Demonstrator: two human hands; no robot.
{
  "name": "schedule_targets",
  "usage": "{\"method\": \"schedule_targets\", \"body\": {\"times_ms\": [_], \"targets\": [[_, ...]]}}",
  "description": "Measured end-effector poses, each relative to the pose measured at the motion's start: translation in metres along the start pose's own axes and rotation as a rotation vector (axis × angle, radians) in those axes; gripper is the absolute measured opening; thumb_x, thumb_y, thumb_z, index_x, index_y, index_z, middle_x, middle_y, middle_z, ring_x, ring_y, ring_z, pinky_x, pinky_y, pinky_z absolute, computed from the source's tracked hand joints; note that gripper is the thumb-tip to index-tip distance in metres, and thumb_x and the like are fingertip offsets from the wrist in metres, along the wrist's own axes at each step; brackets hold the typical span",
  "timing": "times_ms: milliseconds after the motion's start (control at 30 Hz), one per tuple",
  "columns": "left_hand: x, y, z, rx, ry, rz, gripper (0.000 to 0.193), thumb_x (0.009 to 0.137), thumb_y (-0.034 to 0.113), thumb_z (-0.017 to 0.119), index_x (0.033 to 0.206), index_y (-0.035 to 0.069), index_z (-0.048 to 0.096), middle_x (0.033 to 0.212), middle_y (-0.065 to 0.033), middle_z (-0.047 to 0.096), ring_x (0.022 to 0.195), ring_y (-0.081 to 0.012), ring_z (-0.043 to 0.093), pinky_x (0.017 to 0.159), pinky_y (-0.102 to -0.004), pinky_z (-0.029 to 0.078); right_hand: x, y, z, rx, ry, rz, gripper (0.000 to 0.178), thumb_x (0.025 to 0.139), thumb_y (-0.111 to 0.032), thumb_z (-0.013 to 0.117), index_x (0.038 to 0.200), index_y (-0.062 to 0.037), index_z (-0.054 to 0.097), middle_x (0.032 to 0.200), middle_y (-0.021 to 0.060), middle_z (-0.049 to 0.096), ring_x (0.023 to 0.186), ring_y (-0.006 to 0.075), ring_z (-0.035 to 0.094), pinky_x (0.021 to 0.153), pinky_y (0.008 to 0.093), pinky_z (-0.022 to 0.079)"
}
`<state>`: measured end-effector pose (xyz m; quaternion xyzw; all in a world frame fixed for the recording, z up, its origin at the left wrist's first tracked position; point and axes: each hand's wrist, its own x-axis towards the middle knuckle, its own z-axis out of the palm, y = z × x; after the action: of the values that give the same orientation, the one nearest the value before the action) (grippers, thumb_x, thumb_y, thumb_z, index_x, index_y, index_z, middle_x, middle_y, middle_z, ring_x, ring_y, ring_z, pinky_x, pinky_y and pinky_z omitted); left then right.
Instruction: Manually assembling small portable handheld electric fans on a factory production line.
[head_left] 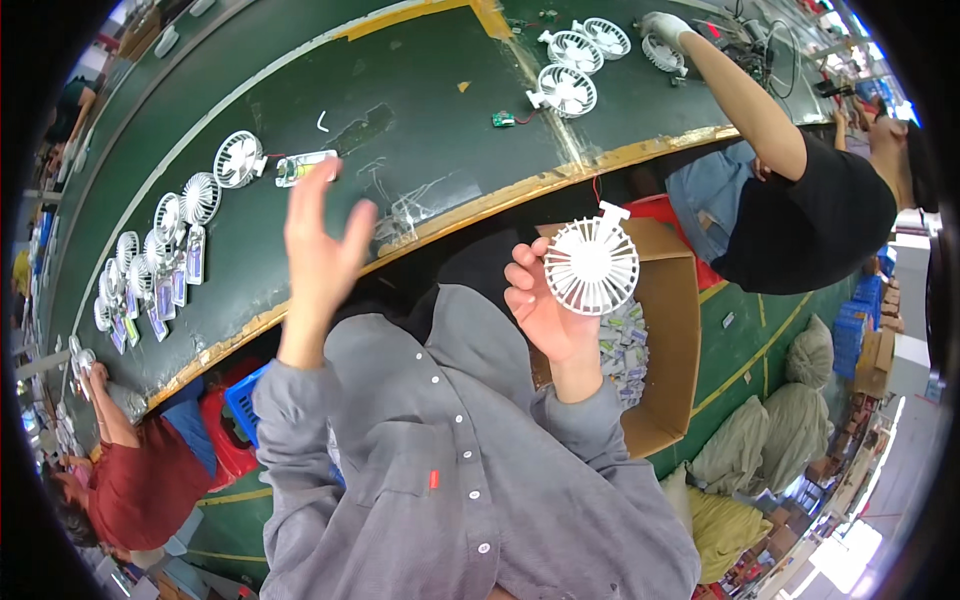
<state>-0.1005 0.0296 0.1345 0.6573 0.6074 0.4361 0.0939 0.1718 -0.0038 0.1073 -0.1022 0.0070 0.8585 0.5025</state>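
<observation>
In my right hand [555, 315] is a white round fan head [592, 268] with a ribbed guard, held up over the table's near side. A short neck with a thin red wire sticks out at its top. My left hand [325, 240] reaches over the table with thumb and fingers apart, slightly blurred. Its fingertips overlap the end of a clear fan handle [297, 168] with parts inside; whether they touch it I cannot tell. Beside that handle lies another white fan head [239, 160]. Farther left, several white fans [201, 198] with labelled handles stand in a row.
A cardboard box [668, 350] of small packets stands right of my lap. Several fan heads [567, 90] and a green circuit board [503, 119] lie at the table's far right. A co-worker's gloved hand [665, 32] works there; another person [150, 480] sits at left.
</observation>
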Motion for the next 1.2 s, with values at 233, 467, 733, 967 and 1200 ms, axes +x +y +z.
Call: {"method": "schedule_targets", "body": {"times_ms": [233,467,733,967,1200], "targets": [[0.014,-0.134,-0.028,0.763,-0.194,0.029,0.058,0.079,-0.001,0.050,0.136,0.007,0.048,0.139,-0.0149,0.049,0.129,-0.0302,0.045,0.108,-0.0445,0.035,0.006,-0.021,-0.007,0.007,-0.112,0.042,0.041,0.092,-0.034,0.055,0.114,-0.0003,0.060,0.085,0.0062,0.053,0.068,0.0150,0.044,0.060,0.0257,0.039],[0.008,-0.063,0.006,0.621,-0.257,0.157,0.031,0.074,0.017,0.066,0.102,0.005,0.061,0.101,-0.0103,0.059,0.099,-0.0280,0.055,0.087,-0.0426,0.042,0.065,-0.100,-0.041,-1.695,0.299,-0.440,0.019,0.094,-0.015,0.057,0.092,0.0015,0.066,0.078,0.0055,0.065,0.069,0.0186,0.063,0.063,0.0314,0.049],[0.004,-0.032,0.000,0.423,-0.332,0.114,0.041,0.066,0.038,0.081,0.080,0.006,0.060,0.084,-0.0068,0.058,0.089,-0.0261,0.055,0.079,-0.0393,0.042,0.172,-0.135,-0.026,-2.594,-0.068,-0.899,0.017,0.084,-0.015,0.063,0.095,-0.0045,0.069,0.117,0.0118,0.061,0.118,0.0340,0.051,0.098,0.0458,0.040],[-0.012,-0.029,-0.036,0.064,-0.286,-0.210,0.044,0.070,0.037,0.081,0.091,0.006,0.058,0.091,-0.0119,0.060,0.081,-0.0325,0.063,0.068,-0.0403,0.051,0.211,-0.218,-0.058,-2.700,0.383,-0.965,0.027,0.084,-0.014,0.060,0.107,-0.0002,0.065,0.105,0.0187,0.065,0.100,0.0357,0.062,0.087,0.0440,0.050],[-0.024,-0.025,-0.039,-0.696,-0.338,-0.492,0.033,0.077,0.016,0.079,0.090,0.005,0.050,0.088,-0.0036,0.059,0.081,-0.0090,0.058,0.068,-0.0271,0.048,0.220,-0.258,-0.043,-2.758,0.716,-1.189,0.037,0.084,-0.022,0.063,0.113,0.0001,0.062,0.117,0.0189,0.061,0.112,0.0366,0.054,0.098,0.0460,0.041]]}}
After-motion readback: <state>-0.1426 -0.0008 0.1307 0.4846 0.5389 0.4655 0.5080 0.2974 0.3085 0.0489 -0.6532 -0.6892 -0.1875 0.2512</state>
